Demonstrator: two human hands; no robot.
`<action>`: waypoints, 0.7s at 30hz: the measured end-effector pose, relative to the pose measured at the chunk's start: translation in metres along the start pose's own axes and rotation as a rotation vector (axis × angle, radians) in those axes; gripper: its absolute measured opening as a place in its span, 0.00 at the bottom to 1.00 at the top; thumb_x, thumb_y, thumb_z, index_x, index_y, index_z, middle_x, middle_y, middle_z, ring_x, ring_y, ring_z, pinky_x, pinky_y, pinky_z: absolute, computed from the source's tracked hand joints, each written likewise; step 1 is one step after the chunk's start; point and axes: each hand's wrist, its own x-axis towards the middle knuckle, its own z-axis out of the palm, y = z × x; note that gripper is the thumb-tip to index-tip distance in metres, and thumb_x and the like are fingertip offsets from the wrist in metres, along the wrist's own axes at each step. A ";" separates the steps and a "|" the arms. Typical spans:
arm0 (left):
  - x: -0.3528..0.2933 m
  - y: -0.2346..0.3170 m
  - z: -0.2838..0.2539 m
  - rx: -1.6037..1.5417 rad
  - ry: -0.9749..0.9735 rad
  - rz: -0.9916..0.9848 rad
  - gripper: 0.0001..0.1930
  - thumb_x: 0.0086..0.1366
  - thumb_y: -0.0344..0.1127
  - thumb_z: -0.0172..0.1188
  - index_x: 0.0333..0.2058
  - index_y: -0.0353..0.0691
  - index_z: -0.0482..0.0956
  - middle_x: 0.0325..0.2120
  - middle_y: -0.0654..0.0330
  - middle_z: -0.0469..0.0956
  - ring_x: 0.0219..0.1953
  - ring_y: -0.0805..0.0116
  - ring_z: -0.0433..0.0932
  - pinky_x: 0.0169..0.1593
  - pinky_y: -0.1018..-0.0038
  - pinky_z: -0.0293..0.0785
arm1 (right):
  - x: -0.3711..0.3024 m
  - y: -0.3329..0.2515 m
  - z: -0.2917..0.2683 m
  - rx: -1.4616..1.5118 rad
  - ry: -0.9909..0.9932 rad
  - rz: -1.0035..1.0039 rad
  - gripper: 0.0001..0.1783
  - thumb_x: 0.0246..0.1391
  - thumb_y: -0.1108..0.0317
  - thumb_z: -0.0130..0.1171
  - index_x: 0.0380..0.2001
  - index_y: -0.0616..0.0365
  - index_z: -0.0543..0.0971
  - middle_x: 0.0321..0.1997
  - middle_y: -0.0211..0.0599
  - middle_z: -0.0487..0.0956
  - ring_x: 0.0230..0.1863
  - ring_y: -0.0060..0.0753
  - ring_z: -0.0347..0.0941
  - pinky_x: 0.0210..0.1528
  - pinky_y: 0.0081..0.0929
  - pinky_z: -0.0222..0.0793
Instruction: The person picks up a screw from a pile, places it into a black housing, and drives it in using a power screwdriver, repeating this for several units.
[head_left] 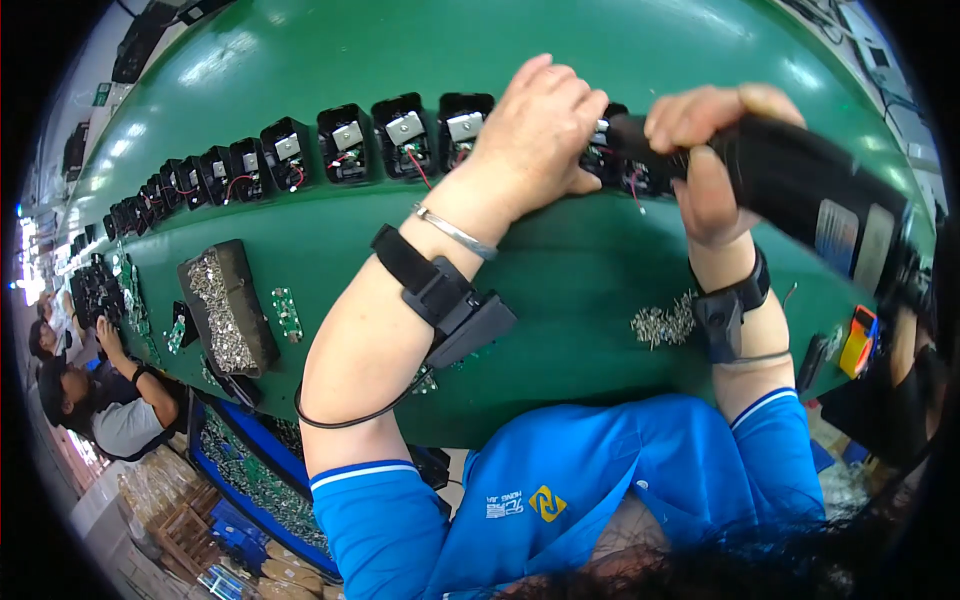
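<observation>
In my right hand is a black electric screwdriver, its fingers wrapped round the grip and slightly blurred. The tool slants down to the left, its nose over a black plastic housing in the row. My left hand is closed about that housing, fingers at the far side and thumb at the near side, and covers part of it. Neighbouring open black housings hold silvery metal plates, small boards and red wires. Whether the bit touches a screw is hidden.
The row of housings curves away left along the green table. A loose pile of screws lies near my right forearm. Left stand a dark tray of screws and a small circuit board. A co-worker sits far left; a blue crate holds boards.
</observation>
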 end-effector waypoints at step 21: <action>-0.025 0.147 0.008 -0.348 -0.317 -0.119 0.07 0.42 0.33 0.59 0.23 0.42 0.75 0.23 0.65 0.68 0.30 0.67 0.66 0.35 0.73 0.62 | -0.055 -0.105 -0.105 0.341 0.429 0.223 0.25 0.41 0.61 0.53 0.43 0.54 0.59 0.22 0.30 0.64 0.19 0.24 0.61 0.22 0.23 0.57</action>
